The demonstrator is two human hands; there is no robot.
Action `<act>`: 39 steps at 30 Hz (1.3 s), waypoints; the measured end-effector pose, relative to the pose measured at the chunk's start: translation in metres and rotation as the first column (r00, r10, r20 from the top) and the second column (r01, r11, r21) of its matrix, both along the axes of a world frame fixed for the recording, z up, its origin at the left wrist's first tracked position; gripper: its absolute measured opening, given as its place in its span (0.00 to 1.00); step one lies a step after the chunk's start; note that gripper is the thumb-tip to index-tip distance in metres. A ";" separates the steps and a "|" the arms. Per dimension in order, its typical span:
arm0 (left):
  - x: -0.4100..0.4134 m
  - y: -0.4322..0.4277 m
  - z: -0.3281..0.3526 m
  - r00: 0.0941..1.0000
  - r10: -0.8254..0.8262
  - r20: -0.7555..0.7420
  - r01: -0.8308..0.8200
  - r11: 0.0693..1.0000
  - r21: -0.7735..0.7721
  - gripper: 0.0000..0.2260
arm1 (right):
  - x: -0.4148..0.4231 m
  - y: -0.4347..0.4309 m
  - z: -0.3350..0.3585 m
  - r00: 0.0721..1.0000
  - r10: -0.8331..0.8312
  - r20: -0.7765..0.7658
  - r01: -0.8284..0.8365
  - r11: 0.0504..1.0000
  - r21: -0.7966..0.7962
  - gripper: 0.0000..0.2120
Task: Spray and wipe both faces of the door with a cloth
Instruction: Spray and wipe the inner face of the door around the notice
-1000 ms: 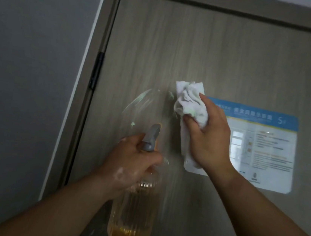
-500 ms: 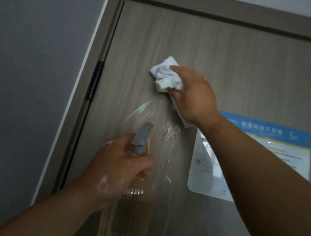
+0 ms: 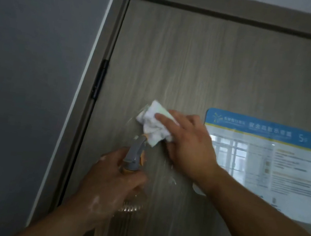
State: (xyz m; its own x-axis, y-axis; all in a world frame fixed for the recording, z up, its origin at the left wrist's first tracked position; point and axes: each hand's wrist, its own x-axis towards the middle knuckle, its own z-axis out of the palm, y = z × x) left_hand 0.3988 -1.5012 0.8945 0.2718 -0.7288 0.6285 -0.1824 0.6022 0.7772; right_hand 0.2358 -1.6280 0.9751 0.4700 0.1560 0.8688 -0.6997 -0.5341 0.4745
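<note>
Door (image 3: 207, 65) is filling most of the view, shut in its frame (image 3: 224, 6), with its hinge edge running down the left against the grey wall (image 3: 29, 61). Only this one face is showing, so I judge the other face is waiting for later.

A blue-headed notice (image 3: 259, 161) is sitting on the right half of the door, and the wiping is happening just beside its left edge.

Right hand (image 3: 189, 142) is pressing the white cloth (image 3: 153, 125) flat against the door, with its fingers lying fairly straight over the bunched fabric. The thumb is tucking in at the cloth's lower edge, and I cannot tell whether it is pinching.

Left hand (image 3: 110, 183) is curling round the neck of the spray bottle (image 3: 135, 154), gripping it with the nozzle pointing up at the door.

What is changing is the cloth's height. Half a second ago it was riding nearer the door's top edge, above the wet patch. Now it is coming back down onto that patch, touching the door just above the nozzle. A second ago it was sitting lower, at the notice's left edge, so the hand is working up and down over the sprayed area.

Wet streaks (image 3: 170, 179) are still glistening below the right hand, so this patch is only partly wiped.

The dark hinge (image 3: 99, 80) is sitting well to the left of the cloth, and that strip is looking untouched.
</note>
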 end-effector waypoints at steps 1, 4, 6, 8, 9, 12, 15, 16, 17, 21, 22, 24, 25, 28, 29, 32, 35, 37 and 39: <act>0.001 0.000 0.003 1.000 -0.001 0.011 0.001 1.000 -0.005 0.12 | 0.003 -0.002 0.018 0.998 0.007 0.068 -0.008 1.000 0.004 0.25; 0.004 -0.002 0.012 0.997 0.017 0.072 -0.015 1.000 -0.024 0.10 | 0.009 -0.013 0.082 0.972 0.029 0.232 -0.037 0.999 0.030 0.25; 0.008 -0.005 0.017 0.997 0.023 0.068 -0.020 0.999 -0.051 0.09 | 0.013 -0.017 0.107 0.961 0.049 0.271 -0.059 0.998 0.030 0.24; 0.011 -0.008 0.020 0.996 0.045 0.082 -0.038 0.996 -0.086 0.05 | 0.016 -0.020 0.111 0.958 0.062 0.281 -0.067 0.998 0.010 0.23; 0.012 -0.008 0.021 0.993 0.060 0.097 -0.050 0.993 -0.105 0.04 | 0.016 -0.019 0.110 0.957 0.066 0.282 -0.068 0.998 -0.002 0.23; 0.016 -0.010 0.024 0.990 0.088 0.110 -0.073 0.988 -0.134 0.05 | 0.014 -0.021 0.108 0.958 0.065 0.279 -0.064 0.998 -0.012 0.23; 0.021 -0.010 0.025 0.989 0.112 0.095 -0.099 0.986 -0.135 0.04 | 0.014 -0.020 0.110 0.960 0.045 0.277 -0.048 0.999 0.005 0.24; 0.022 -0.009 0.024 0.990 0.113 0.088 -0.101 0.986 -0.131 0.04 | 0.014 -0.019 0.110 0.960 0.041 0.275 -0.045 0.999 0.005 0.24; 0.023 -0.009 0.023 0.990 0.112 0.082 -0.101 0.987 -0.127 0.06 | 0.014 -0.018 0.108 0.961 0.036 0.273 -0.039 0.999 0.006 0.24; 0.026 -0.006 0.013 0.988 0.142 0.060 -0.134 0.985 -0.111 0.12 | 0.024 -0.007 0.083 0.989 -0.005 0.150 0.002 1.000 0.020 0.24; 0.027 -0.006 0.010 0.986 0.155 0.054 -0.149 0.983 -0.106 0.11 | 0.027 -0.006 0.069 0.997 -0.017 0.077 0.016 1.000 0.010 0.25; 0.029 -0.003 0.003 0.985 0.170 0.023 -0.167 0.981 -0.102 0.08 | 0.029 -0.005 0.029 0.996 -0.037 -0.080 0.035 0.999 -0.032 0.25; 0.031 -0.001 -0.001 0.985 0.173 0.014 -0.170 0.980 -0.103 0.07 | 0.028 -0.003 0.008 0.987 -0.043 -0.153 0.035 0.998 -0.054 0.25; 0.032 0.005 -0.013 0.989 0.147 -0.011 -0.148 0.986 -0.073 0.07 | 0.024 -0.001 -0.013 0.971 -0.044 -0.236 0.031 0.998 -0.060 0.24; 0.033 0.007 -0.016 0.988 0.154 -0.013 -0.154 0.986 -0.063 0.08 | 0.024 -0.001 -0.004 0.977 -0.032 -0.209 0.023 0.999 -0.047 0.24; 0.034 0.009 -0.020 0.980 0.196 0.028 -0.193 0.978 -0.078 0.06 | 0.032 -0.004 0.054 0.999 -0.016 -0.043 0.015 1.000 -0.026 0.24; 0.037 0.008 -0.021 0.977 0.208 0.041 -0.205 0.976 -0.079 0.07 | 0.047 -0.005 0.101 0.995 -0.040 0.086 0.035 0.998 0.054 0.25; 0.038 0.008 -0.022 0.977 0.205 0.051 -0.201 0.977 -0.067 0.08 | 0.057 -0.001 0.097 0.993 -0.042 0.110 0.033 0.996 0.078 0.25; 0.038 0.009 -0.023 0.979 0.204 0.030 -0.202 0.977 -0.069 0.06 | 0.057 0.000 0.063 1.000 -0.025 0.005 0.025 0.999 0.049 0.27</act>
